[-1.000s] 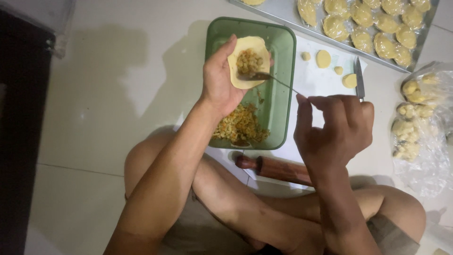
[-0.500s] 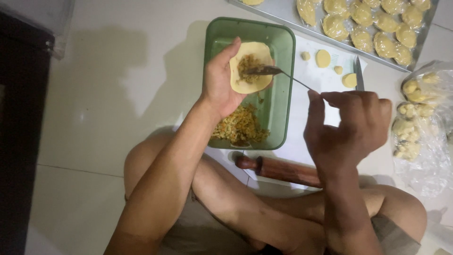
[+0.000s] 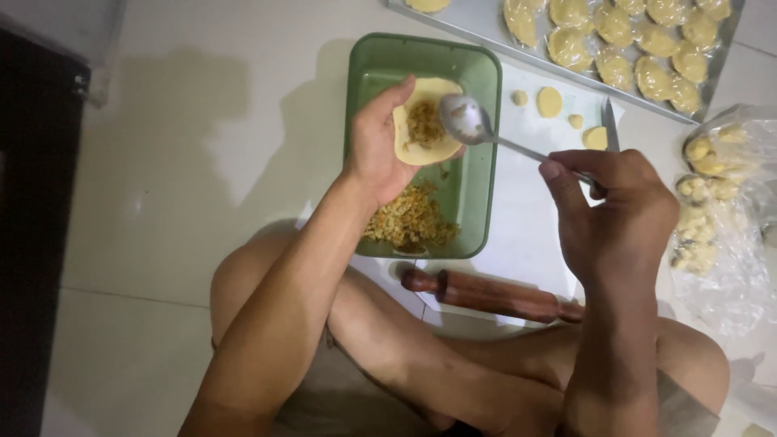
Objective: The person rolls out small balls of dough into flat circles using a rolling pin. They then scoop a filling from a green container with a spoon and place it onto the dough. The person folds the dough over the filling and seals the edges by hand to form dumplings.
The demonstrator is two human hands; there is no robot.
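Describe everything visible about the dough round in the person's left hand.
The dough round is a pale yellow, flat, roughly circular disc that looks soft and smooth. It lies open, unfolded, cupped in the left hand above the green tray. A small heap of brown-orange minced filling sits near its centre. The bowl of a metal spoon, held by the right hand, is at its right edge; whether it touches the dough is unclear.

The metal tray of filled pastries runs past the top edge.
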